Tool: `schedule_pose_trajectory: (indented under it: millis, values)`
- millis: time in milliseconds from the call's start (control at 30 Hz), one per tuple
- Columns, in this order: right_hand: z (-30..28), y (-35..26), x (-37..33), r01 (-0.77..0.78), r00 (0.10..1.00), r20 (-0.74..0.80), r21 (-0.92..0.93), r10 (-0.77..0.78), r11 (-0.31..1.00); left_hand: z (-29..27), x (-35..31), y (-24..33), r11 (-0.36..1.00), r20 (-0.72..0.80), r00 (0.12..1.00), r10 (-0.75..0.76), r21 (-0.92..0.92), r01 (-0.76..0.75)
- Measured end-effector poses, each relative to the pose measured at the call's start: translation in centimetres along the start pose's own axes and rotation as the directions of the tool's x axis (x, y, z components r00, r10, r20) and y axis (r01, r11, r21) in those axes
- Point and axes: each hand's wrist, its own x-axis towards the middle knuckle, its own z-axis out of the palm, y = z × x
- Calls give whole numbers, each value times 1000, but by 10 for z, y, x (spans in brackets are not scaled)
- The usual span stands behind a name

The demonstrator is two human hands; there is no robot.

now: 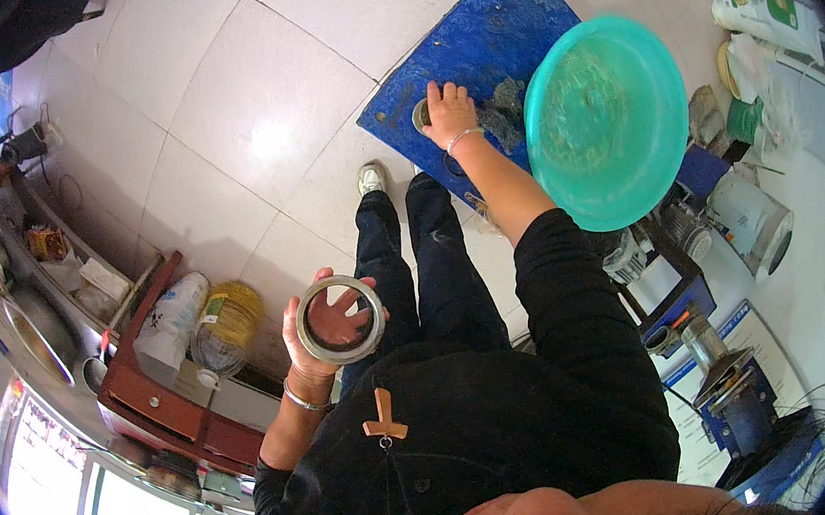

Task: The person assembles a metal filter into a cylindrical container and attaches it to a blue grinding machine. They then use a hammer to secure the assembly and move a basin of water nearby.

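My left hand grips a round metal ring-shaped piece in front of my body. Its middle is reddish-brown with a dark patch, and finger shapes show in it; I cannot tell whether it is glass or an opening. My right hand reaches out over a blue board-like surface. Its fingers close on the side of a small round metal-rimmed object, partly hidden by the hand. Next to that wrist lies a dark grey, fuzzy clump. A large turquoise plastic basin covers the surface's right part.
At left, a reddish-brown wooden cabinet stands near a jug of yellow liquid and a white bag. On the right are a clear container, a white packet and a metal-and-blue device.
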Motion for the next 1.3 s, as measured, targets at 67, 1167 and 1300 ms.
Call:
schedule_pose_trajectory:
  millis: [67,1167,1300]
  values:
    - [-8,8,11,-10,1000,-17,10,10,1000,4,3,-1,1000,19,999,28,-1,-28]
    - [-26,27,-1,105,966,118,633,-229,767,-1,45,32,979,158,976,149,-162,-124]
    - [-115,-7,-48,-47,976,122,928,-183,370,0,59,40,977,229,955,187,-147,-155]
